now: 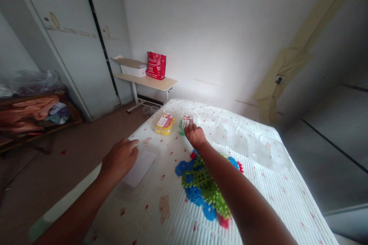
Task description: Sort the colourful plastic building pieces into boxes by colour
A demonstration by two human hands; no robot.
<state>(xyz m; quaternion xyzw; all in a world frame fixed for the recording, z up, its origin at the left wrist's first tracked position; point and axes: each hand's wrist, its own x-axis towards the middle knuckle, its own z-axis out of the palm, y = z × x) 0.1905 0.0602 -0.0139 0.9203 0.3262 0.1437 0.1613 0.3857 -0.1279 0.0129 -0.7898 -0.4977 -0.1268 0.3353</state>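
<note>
My right hand (195,135) reaches across the table with its fingers curled over the near right edge of a clear plastic box (184,122), which holds green pieces under a printed label. Beside that box, on the left, is a similar box (165,123) with yellow pieces. My left hand (120,159) is at the left edge of the table, thumb and index finger apart, nothing visible between them. Next to it lies a white sheet (140,168), apparently in or under clear plastic. Below my right forearm is a pile of blue, green and red interlocking plastic pieces (198,183), partly covered by the arm.
Several clear plastic trays (253,145) stand in a row on the right of the table, which has a ribbed, spotted white cover (178,210). Behind it, a small side table (146,80) carries a red bag (156,66) and a white box (133,69). Cabinets line the left.
</note>
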